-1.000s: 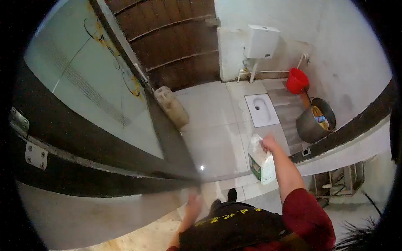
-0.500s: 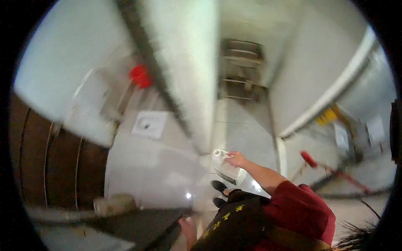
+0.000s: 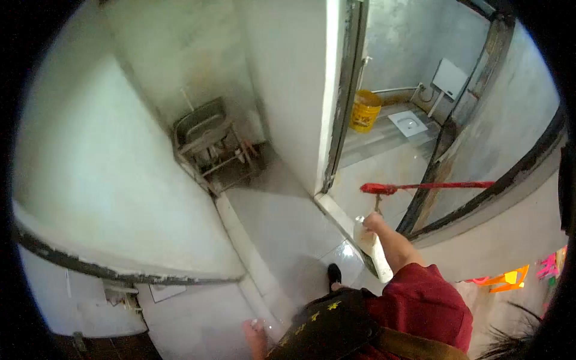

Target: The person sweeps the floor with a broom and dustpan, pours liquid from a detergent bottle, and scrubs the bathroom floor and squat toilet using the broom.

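Observation:
My right hand (image 3: 373, 222) is wrapped round the handle at the top of a pale plastic jug (image 3: 373, 249), which hangs beside the doorway on the right. Just beyond that hand is a red brush head (image 3: 379, 189) on a long red handle. Low in the view, my left hand (image 3: 256, 330) is closed near a small whitish thing that is too blurred to name. One black shoe (image 3: 334, 273) shows on the tiled floor between my hands.
A metal-framed stand with a basin (image 3: 204, 129) is at the far end of the passage. Through the right doorway are a yellow bucket (image 3: 365, 111), a squat toilet (image 3: 409, 123) and a white cistern (image 3: 450, 78). An orange stool (image 3: 509, 279) is at lower right.
The view has swung right, from the room with the red bucket to the passage and the doorway with the yellow bucket. My right hand has kept hold of the jug.

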{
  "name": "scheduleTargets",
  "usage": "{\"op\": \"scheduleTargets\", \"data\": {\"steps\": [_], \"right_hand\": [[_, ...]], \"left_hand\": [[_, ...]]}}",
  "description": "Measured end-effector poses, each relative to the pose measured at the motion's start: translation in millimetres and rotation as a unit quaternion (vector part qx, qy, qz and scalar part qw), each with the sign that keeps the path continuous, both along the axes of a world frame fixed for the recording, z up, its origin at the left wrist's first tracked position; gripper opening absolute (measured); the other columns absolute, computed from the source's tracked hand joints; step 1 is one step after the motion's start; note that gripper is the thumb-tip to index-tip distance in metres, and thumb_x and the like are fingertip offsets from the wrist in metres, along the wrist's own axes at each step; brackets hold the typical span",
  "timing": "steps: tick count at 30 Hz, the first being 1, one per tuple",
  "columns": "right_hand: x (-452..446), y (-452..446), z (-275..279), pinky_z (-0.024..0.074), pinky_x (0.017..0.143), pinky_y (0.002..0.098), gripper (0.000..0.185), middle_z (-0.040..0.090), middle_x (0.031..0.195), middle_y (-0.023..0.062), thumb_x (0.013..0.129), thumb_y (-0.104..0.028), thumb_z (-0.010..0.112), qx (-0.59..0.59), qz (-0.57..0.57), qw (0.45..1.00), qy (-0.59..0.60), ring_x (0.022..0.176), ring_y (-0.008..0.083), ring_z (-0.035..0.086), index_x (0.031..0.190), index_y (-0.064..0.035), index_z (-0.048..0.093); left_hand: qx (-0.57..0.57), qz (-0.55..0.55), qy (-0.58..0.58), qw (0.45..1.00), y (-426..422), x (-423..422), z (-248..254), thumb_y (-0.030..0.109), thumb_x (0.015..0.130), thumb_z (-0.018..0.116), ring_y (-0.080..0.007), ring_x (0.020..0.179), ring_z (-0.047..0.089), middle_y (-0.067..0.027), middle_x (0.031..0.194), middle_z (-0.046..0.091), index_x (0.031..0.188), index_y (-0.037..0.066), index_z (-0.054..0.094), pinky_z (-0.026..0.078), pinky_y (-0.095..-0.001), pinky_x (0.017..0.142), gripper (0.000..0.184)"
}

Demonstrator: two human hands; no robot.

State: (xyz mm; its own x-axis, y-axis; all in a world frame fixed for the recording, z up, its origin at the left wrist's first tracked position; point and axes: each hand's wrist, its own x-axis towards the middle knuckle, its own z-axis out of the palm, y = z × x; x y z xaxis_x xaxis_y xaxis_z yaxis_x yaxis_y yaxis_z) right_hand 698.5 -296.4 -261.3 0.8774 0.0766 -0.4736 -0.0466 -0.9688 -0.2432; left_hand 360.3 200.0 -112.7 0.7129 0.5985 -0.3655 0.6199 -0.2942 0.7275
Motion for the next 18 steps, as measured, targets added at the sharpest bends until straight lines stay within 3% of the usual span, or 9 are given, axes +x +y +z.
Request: {"op": "scheduleTargets", "data": {"steps": [1,3,4,5,6,8,11,15,18], "right_hand": [[16,-26,6,0.051,0.053,0.0359,0.016,0.06,0.064,0.0107,0.076,-0.016,0.059,0.131,-0.203,0.969,0.044,0.066,0.0211,0.064,0.075,-0.0007,0.063],[62,-82,13,0.0493,0.05,0.0362,0.018,0.059,0.061,0.0107,0.076,-0.019,0.061,0.173,-0.354,0.919,-0.003,0.062,0.0213,0.062,0.071,-0.0012,0.062],[84,-93,55,0.0482,0.049,0.0364,0.02,0.059,0.061,0.0107,0.076,-0.021,0.062,-0.007,-0.082,0.997,-0.001,0.057,0.0216,0.06,0.07,-0.0013,0.062],[99,-102,109,0.0471,0.047,0.0367,0.022,0.059,0.061,0.0107,0.076,-0.023,0.063,-0.184,0.195,0.963,0.006,0.052,0.022,0.058,0.069,-0.0014,0.062],[111,-130,108,0.0467,0.047,0.0372,0.023,0.06,0.061,0.0103,0.076,-0.023,0.061,0.092,-0.043,0.995,-0.006,0.05,0.0219,0.057,0.068,-0.0015,0.062],[121,-168,123,0.0463,0.048,0.0377,0.023,0.061,0.062,0.01,0.076,-0.022,0.06,0.353,-0.286,0.891,-0.027,0.048,0.0217,0.056,0.067,-0.0016,0.063],[119,-170,127,0.0462,0.047,0.0372,0.021,0.06,0.06,0.0107,0.073,-0.019,0.063,0.289,-0.424,0.857,-0.043,0.049,0.0215,0.057,0.065,-0.0007,0.062],[101,-151,124,0.0462,0.047,0.0365,0.019,0.06,0.059,0.0116,0.069,-0.016,0.068,0.224,-0.508,0.831,-0.022,0.05,0.0211,0.058,0.062,0.0005,0.061],[80,-154,124,0.0459,0.046,0.0366,0.017,0.059,0.058,0.0121,0.067,-0.012,0.069,0.228,-0.51,0.829,-0.021,0.05,0.0212,0.058,0.062,0.0017,0.061]], "left_hand": [[-0.05,0.036,0.007,0.998,-12,18,3,0.02,0.079,0.06,-0.0215,0.078,0.053,-0.0151,0.087,0.054,0.1,-0.002,0.049,0.044,-0.0348,0.068,0.033],[-0.029,0.001,-0.012,1.0,-23,39,-32,0.021,0.078,0.061,-0.0215,0.08,0.054,-0.0161,0.091,0.055,0.101,-0.002,0.049,0.045,-0.0332,0.07,0.035],[-0.002,-0.044,-0.063,0.997,-22,50,-68,0.021,0.079,0.061,-0.0215,0.079,0.054,-0.0156,0.091,0.055,0.103,-0.002,0.048,0.045,-0.0327,0.07,0.036],[0.026,-0.092,-0.113,0.989,-26,62,-84,0.021,0.079,0.061,-0.0214,0.077,0.054,-0.015,0.091,0.055,0.104,-0.002,0.046,0.045,-0.0322,0.07,0.037],[0.027,-0.108,-0.11,0.988,-35,81,-77,0.021,0.079,0.061,-0.0214,0.077,0.054,-0.015,0.091,0.055,0.104,-0.002,0.046,0.045,-0.0322,0.07,0.037],[0.103,-0.204,-0.064,0.971,-77,136,-25,0.021,0.079,0.062,-0.0215,0.077,0.055,-0.0141,0.092,0.055,0.108,-0.001,0.045,0.045,-0.032,0.071,0.04],[0.064,-0.206,0.113,0.97,-141,205,78,0.021,0.08,0.061,-0.0236,0.078,0.055,-0.0149,0.093,0.055,0.107,0.0,0.044,0.044,-0.0335,0.072,0.038],[0.053,-0.223,0.045,0.972,-138,221,31,0.023,0.079,0.062,-0.0252,0.08,0.057,-0.0163,0.093,0.055,0.106,0.002,0.042,0.044,-0.035,0.072,0.039],[0.056,-0.246,0.131,0.959,-137,239,39,0.022,0.079,0.063,-0.0246,0.084,0.057,-0.0154,0.094,0.055,0.109,0.001,0.042,0.044,-0.0357,0.073,0.042]]}}
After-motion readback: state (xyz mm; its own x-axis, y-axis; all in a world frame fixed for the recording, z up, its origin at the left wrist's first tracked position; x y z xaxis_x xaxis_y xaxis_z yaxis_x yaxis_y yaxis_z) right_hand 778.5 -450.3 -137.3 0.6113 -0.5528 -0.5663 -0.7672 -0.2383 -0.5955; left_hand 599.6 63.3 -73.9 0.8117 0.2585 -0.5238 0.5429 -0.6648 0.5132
